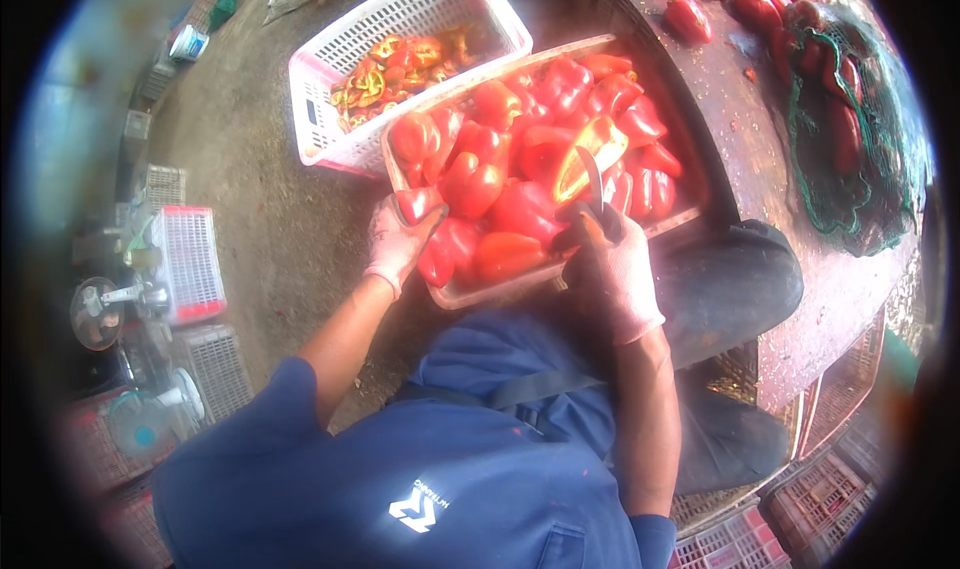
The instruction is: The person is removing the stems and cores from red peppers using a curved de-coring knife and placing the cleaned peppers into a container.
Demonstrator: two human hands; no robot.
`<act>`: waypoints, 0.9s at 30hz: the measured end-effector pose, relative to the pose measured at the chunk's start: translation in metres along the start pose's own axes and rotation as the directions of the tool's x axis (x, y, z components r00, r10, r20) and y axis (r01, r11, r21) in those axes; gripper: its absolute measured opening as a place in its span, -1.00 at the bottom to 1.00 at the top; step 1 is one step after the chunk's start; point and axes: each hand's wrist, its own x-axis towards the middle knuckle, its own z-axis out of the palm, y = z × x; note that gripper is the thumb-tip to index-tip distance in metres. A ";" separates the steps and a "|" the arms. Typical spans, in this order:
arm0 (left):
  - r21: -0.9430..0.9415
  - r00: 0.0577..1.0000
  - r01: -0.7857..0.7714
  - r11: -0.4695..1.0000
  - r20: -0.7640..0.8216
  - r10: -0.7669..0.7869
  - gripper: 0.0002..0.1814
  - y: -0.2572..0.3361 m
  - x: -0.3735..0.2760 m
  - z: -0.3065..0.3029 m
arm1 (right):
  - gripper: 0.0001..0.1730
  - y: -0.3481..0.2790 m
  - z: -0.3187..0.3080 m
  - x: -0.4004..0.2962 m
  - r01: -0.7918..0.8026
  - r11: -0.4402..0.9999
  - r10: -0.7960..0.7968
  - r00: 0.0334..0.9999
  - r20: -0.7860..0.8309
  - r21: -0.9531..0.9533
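My left hand (397,243), in a pale knit glove, grips a red bell pepper (418,203) at the near left corner of a shallow crate (480,297). My right hand (626,273), gloved as well, holds a knife (592,175) with its curved blade pointing up and away from me. The fingers hide its handle. Beyond the blade lies a cut-open pepper (589,160), its pale inside showing. Red bell peppers (525,210) fill the crate. Behind it, a white slatted crate (315,108) holds cut pepper pieces (401,66).
On the right, a table (739,115) carries loose red peppers (686,20) and a green mesh bag (847,149) with peppers inside. Plastic crates (189,261) and two fans (142,423) stand to the left. More crates (731,543) sit at the lower right.
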 end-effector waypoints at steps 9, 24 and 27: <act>0.388 0.883 -0.415 0.823 -0.046 0.467 -0.13 -0.038 0.026 0.038 | -0.63 -0.015 0.000 -0.011 0.029 0.993 -0.024 0.999 -0.041 0.114; 0.550 0.914 -0.305 0.777 -0.061 0.402 -0.31 -0.038 0.042 0.082 | -0.46 -0.019 -0.009 -0.011 0.289 0.927 -0.248 0.950 -0.187 0.238; 0.529 0.882 -0.357 0.770 -0.082 0.465 -0.32 -0.055 0.046 0.076 | -0.45 -0.028 -0.023 -0.026 0.311 0.913 -0.248 0.937 -0.247 0.263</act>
